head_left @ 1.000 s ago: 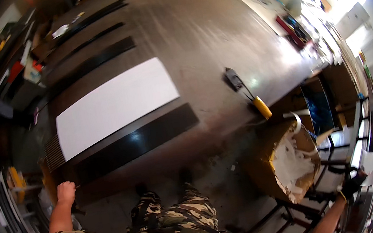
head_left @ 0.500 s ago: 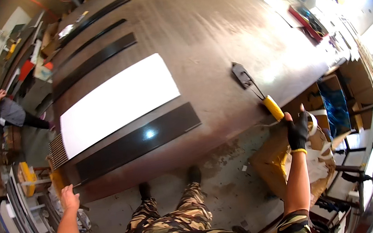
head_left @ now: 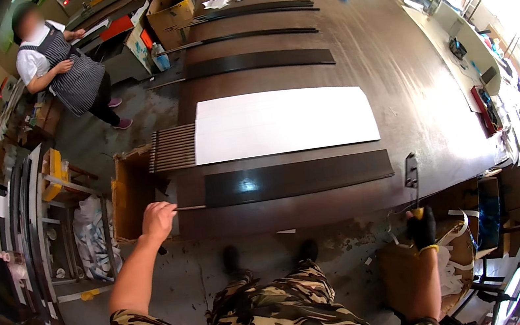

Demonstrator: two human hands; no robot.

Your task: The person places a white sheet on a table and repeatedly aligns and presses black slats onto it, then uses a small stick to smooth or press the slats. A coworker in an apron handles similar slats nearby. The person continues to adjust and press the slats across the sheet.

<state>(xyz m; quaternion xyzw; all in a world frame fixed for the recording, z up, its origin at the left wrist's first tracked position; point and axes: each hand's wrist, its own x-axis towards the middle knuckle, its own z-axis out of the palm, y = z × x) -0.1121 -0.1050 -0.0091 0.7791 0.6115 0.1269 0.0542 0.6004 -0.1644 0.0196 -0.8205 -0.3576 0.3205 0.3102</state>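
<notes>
My bare left hand [head_left: 159,220] is closed on the end of a thin rod [head_left: 192,207]. The rod sticks out from the left end of a flat black strip [head_left: 302,178], which lies along the table's near edge. In a dark fingerless-style glove, my right hand [head_left: 422,231] grips the yellow handle of a tool [head_left: 411,171]. The tool has a thin metal shank and a dark plate-like head, held over the table's near right edge. Beyond the strip lies a white sheet [head_left: 281,121], with several rods [head_left: 172,149] projecting in a row from its left side.
More black strips [head_left: 259,61] lie farther back on the brown table [head_left: 387,71]. A cardboard box [head_left: 130,187] stands against its left end, and another carton [head_left: 402,275] is below the right. A person in a striped apron [head_left: 72,76] stands at far left.
My right hand has closed round the yellow handle, and the tool now points more upright, nearer the table edge. My left hand now grips the rod. The view has swung left.
</notes>
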